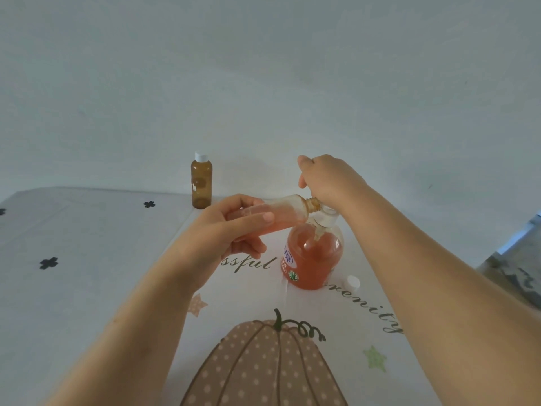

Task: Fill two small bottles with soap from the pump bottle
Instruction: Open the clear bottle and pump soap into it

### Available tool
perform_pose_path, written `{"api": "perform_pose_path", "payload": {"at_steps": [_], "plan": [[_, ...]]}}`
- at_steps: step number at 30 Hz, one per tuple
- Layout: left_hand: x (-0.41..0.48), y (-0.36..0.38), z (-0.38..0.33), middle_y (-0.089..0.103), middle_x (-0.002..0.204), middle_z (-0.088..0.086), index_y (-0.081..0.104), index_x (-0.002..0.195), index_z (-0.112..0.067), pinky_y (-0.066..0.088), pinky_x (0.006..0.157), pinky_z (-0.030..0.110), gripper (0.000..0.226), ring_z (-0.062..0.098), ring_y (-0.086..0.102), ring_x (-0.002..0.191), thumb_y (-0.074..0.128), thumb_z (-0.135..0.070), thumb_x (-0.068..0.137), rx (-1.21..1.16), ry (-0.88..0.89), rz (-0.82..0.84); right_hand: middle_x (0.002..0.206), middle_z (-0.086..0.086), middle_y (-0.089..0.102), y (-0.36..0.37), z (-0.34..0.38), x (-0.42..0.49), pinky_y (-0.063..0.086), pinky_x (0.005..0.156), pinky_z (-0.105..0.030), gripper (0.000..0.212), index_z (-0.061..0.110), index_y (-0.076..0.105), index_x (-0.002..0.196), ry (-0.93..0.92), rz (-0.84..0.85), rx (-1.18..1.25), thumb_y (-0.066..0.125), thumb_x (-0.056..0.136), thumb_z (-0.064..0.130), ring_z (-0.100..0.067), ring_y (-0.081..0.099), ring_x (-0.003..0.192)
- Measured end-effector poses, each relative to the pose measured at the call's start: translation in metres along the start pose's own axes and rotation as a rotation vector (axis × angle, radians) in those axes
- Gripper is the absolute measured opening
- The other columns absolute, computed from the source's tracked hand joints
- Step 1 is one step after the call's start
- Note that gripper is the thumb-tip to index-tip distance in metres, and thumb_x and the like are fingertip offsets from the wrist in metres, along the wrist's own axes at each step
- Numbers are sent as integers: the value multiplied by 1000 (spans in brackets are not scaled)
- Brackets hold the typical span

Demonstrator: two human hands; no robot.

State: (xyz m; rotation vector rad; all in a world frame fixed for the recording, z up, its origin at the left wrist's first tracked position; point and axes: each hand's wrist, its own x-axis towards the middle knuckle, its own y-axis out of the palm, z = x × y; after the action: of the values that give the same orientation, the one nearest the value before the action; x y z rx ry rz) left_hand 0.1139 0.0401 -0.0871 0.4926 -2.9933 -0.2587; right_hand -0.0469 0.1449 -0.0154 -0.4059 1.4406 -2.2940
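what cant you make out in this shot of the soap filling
Head view only.
The pump head is mostly under the right hand; how far it is pressed is hidden.
The small bottle has its base wrapped by the left hand; fill level unclear.
The amber bottle: dark glass hides its contents.
The label on the pump bottle: too small and blurred.

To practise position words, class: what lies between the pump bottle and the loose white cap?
Only a bare strip of printed tablecloth, shown in the head view.
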Motion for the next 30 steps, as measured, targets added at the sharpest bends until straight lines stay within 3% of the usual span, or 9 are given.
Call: {"api": "perform_pose_path", "payload": {"at_steps": [5, 8, 12, 21, 27, 30], "plan": [[-1, 2, 0, 69, 87, 12, 66, 106, -4, 54, 61, 28, 38, 22, 63, 65, 79, -23, 76, -21, 10, 2, 99, -14, 67, -7, 2, -1, 50, 84, -39, 39, 8, 63, 115, 5, -25, 14, 28, 105, 21, -32, 65, 96], [-2, 3, -1, 70, 96, 18, 67, 105, -7, 53, 62, 29, 36, 23, 63, 66, 77, -24, 76, -26, 15, 12, 94, -13, 68, -12, 3, 0, 47, 78, -37, 44, 9, 66, 109, -1, -46, 16, 26, 105, 27, -31, 66, 94], [-1, 2, -1, 68, 86, 11, 66, 106, -5, 54, 62, 29, 38, 23, 63, 66, 75, -24, 74, -42, 27, 6, 85, -10, 66, -11, 1, 3, 42, 67, -33, 47, 8, 67, 105, -9, -54, 14, 25, 105, 30, -29, 65, 88], [0, 0, 1, 70, 87, 10, 68, 104, -7, 54, 65, 30, 34, 23, 64, 68, 75, -23, 74, -17, 31, 10, 100, -12, 68, -3, -2, 4, 50, 80, -37, 45, 10, 64, 121, 0, -76, 32, 24, 107, 24, -30, 64, 94], [1, -2, 3, 70, 86, 6, 68, 104, -7, 56, 67, 30, 33, 22, 64, 69, 78, -20, 76, -12, 15, 16, 106, -8, 69, 4, -8, 10, 39, 73, -34, 51, 9, 67, 106, -13, -86, -19, 21, 106, 31, -27, 58, 91], [1, -1, 4, 70, 85, 5, 67, 106, -6, 56, 68, 31, 36, 22, 65, 70, 77, -20, 75, -18, 18, 18, 102, -6, 68, 2, -9, 10, 35, 62, -31, 47, 7, 64, 102, -27, -88, -51, 21, 106, 25, -22, 56, 78]]}}
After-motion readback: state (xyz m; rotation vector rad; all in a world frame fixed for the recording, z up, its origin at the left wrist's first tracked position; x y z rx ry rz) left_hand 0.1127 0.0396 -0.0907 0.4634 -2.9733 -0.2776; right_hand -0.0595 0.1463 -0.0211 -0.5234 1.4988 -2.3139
